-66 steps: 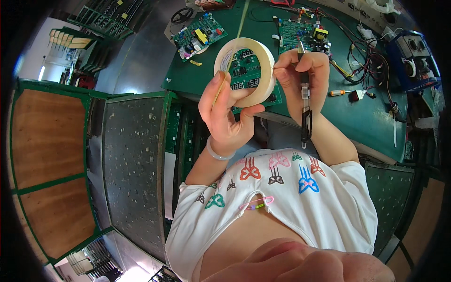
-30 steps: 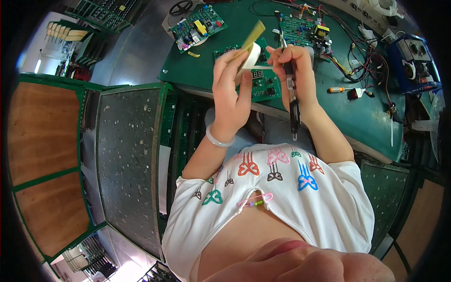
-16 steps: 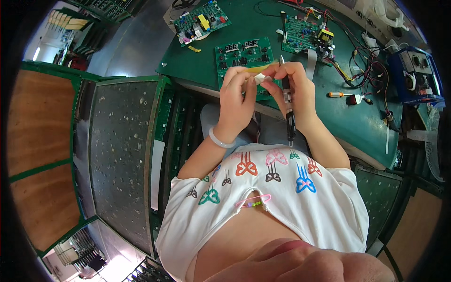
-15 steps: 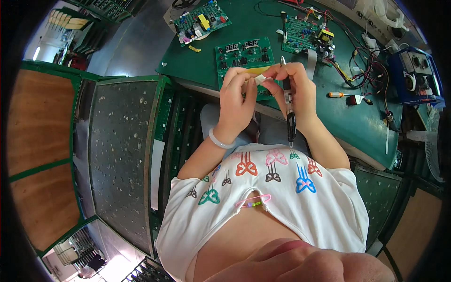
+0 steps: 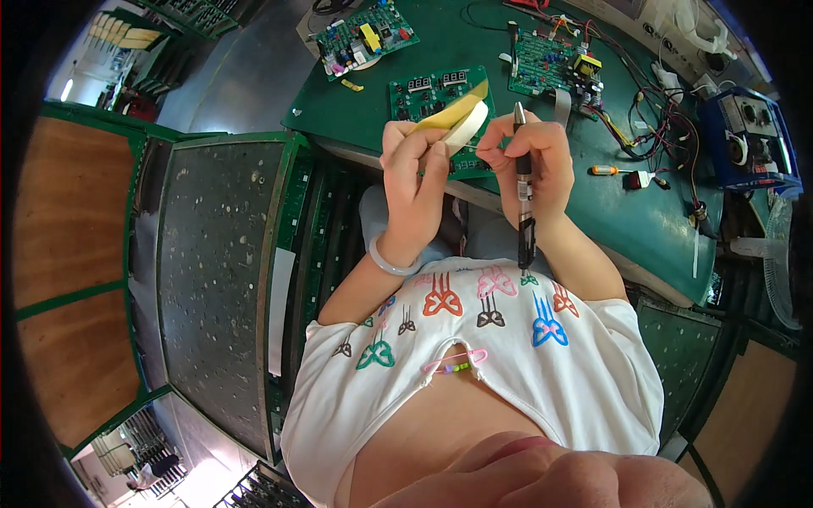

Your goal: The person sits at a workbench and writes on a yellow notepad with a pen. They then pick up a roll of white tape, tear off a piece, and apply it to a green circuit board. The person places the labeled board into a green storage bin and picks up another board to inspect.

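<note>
Left hand (image 5: 412, 173) has shifted leftward, pinching the tape (image 5: 467, 127) over the board (image 5: 421, 96); at the board's near-right corner, right hand (image 5: 542, 162) pinches a thin strip (image 5: 471, 146), pulled out but seemingly uncut, pen (image 5: 524, 182) also gripped.

the tape (image 5: 467, 127) is cream and yellow, the pen (image 5: 524, 173) mostly black, the bow-patterned shirt (image 5: 584, 364) white.

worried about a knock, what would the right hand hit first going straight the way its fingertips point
The right hand points leftward, so probably the tape roll held in the left hand; depth is hard to judge here.
</note>
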Available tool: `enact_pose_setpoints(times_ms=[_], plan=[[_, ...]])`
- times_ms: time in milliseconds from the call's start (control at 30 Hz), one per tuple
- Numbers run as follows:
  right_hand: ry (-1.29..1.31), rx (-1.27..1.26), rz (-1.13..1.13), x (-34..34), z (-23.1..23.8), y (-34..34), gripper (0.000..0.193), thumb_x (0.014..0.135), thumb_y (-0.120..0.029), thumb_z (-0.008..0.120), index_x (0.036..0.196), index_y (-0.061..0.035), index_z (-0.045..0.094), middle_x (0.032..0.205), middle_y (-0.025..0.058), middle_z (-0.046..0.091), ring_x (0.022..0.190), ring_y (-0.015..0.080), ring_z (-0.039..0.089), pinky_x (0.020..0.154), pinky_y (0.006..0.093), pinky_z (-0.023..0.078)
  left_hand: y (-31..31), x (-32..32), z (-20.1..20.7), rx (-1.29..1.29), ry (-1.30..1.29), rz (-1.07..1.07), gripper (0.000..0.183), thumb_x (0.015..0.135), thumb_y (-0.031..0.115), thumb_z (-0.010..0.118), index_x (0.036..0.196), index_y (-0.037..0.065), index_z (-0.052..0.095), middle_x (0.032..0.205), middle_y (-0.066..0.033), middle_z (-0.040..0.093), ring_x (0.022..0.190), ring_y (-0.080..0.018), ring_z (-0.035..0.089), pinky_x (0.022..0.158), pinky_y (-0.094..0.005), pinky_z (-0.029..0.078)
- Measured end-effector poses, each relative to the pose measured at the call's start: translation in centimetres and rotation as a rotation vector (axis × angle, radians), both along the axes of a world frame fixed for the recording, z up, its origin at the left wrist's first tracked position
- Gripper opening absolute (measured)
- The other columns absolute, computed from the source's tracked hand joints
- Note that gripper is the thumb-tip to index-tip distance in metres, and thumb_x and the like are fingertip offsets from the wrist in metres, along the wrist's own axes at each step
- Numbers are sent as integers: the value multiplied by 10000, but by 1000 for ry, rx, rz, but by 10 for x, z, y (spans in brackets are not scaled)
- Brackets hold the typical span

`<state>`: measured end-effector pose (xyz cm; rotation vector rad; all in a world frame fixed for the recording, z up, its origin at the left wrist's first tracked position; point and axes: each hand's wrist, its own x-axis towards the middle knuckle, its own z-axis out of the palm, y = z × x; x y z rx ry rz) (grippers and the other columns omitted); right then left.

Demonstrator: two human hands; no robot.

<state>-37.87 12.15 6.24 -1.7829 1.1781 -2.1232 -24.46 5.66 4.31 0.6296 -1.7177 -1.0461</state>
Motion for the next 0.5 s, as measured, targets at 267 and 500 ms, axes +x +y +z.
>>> enact_pose_setpoints(times_ms=[267,500], plan=[[-250,-147,194,9,-6,3,364,815,191,564,981,-72,375,857,109,546,759,190,557,694,315,509,14,4,12,-288,-20,167,160,899,49,551,1038,-26,578,998,-123,448,872,-206,451,808,-356,354],[-16,-245,11,-32,24,26,313,836,113,619,988,-79,424,886,111,571,709,172,547,619,291,478,-30,48,19,20,170,234,284,997,130,388,1080,-71,571,989,-73,436,882,-151,444,810,-292,380]])
